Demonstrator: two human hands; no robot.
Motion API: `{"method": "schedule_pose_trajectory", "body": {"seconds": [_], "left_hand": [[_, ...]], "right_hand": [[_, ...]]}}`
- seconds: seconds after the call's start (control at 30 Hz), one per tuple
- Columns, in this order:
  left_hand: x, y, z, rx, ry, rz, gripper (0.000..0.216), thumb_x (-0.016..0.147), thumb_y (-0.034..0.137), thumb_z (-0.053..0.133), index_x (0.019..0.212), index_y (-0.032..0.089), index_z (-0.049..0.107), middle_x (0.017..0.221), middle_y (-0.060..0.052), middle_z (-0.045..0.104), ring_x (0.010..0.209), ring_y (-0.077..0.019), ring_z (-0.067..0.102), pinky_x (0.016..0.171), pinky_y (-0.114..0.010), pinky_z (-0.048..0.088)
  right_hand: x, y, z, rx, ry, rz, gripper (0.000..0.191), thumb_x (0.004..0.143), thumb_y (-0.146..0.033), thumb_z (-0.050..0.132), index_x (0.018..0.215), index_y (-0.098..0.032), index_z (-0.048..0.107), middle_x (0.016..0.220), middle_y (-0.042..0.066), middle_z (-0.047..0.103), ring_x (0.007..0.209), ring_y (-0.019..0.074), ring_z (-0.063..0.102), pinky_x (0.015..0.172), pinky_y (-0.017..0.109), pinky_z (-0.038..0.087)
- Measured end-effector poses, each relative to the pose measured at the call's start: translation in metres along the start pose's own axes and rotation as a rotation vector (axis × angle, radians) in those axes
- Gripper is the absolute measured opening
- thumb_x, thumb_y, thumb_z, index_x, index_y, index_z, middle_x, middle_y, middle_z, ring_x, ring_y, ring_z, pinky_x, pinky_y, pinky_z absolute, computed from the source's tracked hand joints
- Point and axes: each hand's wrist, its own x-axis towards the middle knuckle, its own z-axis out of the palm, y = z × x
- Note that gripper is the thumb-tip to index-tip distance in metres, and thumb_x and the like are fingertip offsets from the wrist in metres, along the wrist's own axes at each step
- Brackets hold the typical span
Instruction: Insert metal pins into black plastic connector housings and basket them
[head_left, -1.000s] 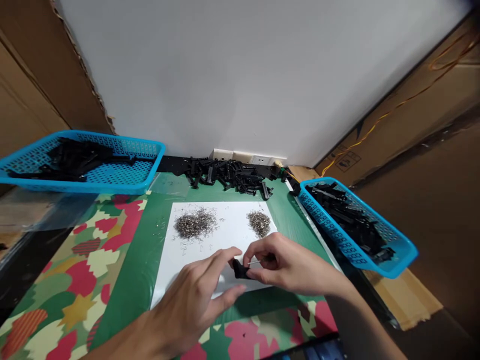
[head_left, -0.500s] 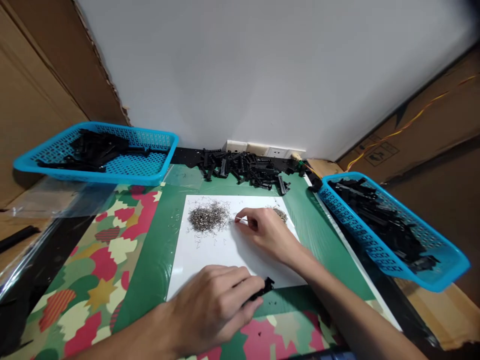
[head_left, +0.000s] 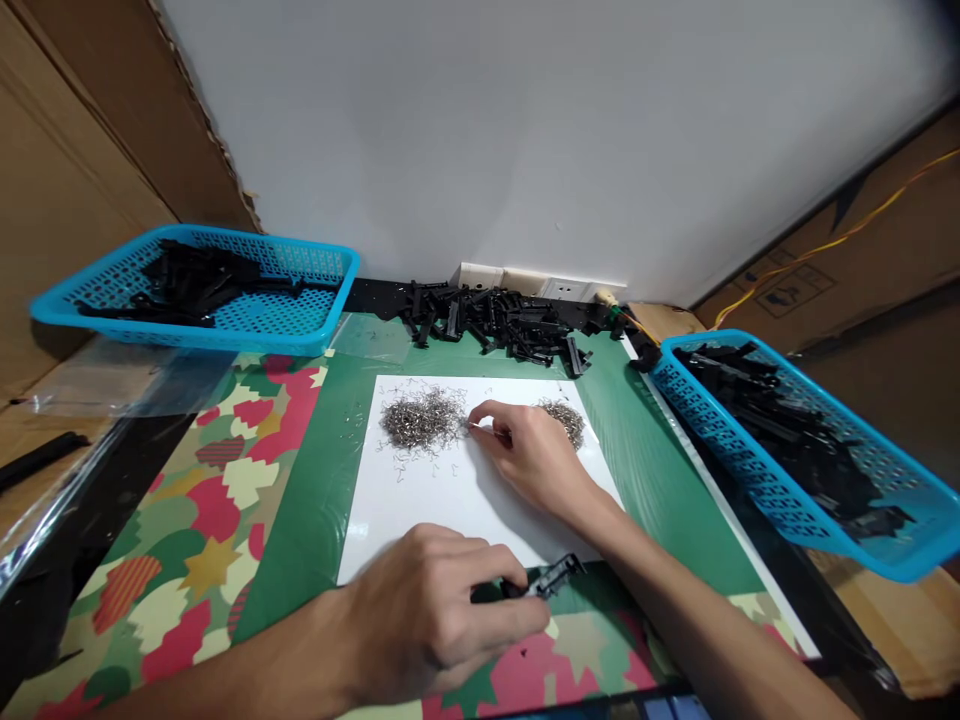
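Observation:
My left hand (head_left: 450, 605) is closed around one end of a small black plastic part (head_left: 556, 577), which juts out past the thumb and fingers over the near edge of a white sheet (head_left: 397, 515). Farther up the sheet, my right hand (head_left: 532, 450) is in a pinch at the right fringe of a heap of tiny bent metal wire pieces (head_left: 421, 420). Whatever lies between those fingertips is too small to make out. Partly behind the right hand sits a second heap of small metal pieces (head_left: 568, 425).
Loose black plastic parts (head_left: 495, 322) lie piled at the back by the wall, before a power strip (head_left: 562, 287). Blue baskets with black parts stand on both sides: the left basket (head_left: 319, 335) and the right basket (head_left: 757, 500). A green mat (head_left: 307, 500) covers the table.
The black part in my left hand has turned and now sticks out farther from the fingers. My right hand stays by the wire heap, its fingertips closer together. The view has shifted slightly.

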Motion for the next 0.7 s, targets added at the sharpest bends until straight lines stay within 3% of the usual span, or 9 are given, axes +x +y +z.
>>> {"method": "schedule_pose_trajectory", "body": {"seconds": [0.13, 0.3, 0.5, 0.7], "left_hand": [[-0.001, -0.003, 0.002, -0.063, 0.003, -0.056, 0.022, 0.097, 0.015, 0.062, 0.115, 0.02, 0.072, 0.097, -0.005, 0.074, 0.068, -0.0156, 0.063, 0.054, -0.03, 0.047], [0.005, -0.001, 0.0, -0.178, 0.162, -0.243, 0.026, 0.096, 0.007, 0.063, 0.115, 0.02, 0.075, 0.096, -0.005, 0.074, 0.067, -0.0119, 0.061, 0.058, -0.026, 0.047], [0.01, -0.002, -0.016, -0.394, 0.36, -0.662, 0.011, 0.099, 0.024, 0.065, 0.098, 0.02, 0.076, 0.082, -0.001, 0.063, 0.058, -0.0096, 0.046, 0.048, -0.024, 0.033], [0.013, -0.011, -0.018, -0.426, 0.359, -0.796, 0.023, 0.103, 0.036, 0.061, 0.091, 0.019, 0.069, 0.082, 0.0, 0.058, 0.068, -0.012, 0.048, 0.058, -0.025, 0.038]], "right_hand": [[0.0, 0.005, -0.002, 0.055, -0.007, 0.014, 0.017, 0.095, -0.017, 0.062, 0.104, -0.019, 0.076, 0.071, -0.001, 0.066, 0.056, 0.0111, 0.045, 0.059, 0.028, 0.025], [0.001, 0.01, -0.007, 0.186, -0.004, 0.019, 0.012, 0.093, -0.016, 0.064, 0.101, -0.017, 0.073, 0.063, -0.003, 0.055, 0.056, 0.0105, 0.038, 0.057, 0.027, 0.025], [0.002, 0.015, -0.018, 0.587, 0.035, 0.024, 0.014, 0.095, -0.03, 0.068, 0.096, -0.016, 0.071, 0.059, -0.006, 0.039, 0.056, 0.0104, 0.03, 0.054, 0.028, 0.022], [-0.002, 0.013, -0.021, 0.831, -0.027, 0.037, 0.018, 0.089, -0.032, 0.079, 0.094, -0.016, 0.073, 0.06, -0.008, 0.033, 0.056, 0.009, 0.026, 0.054, 0.027, 0.019]]}}
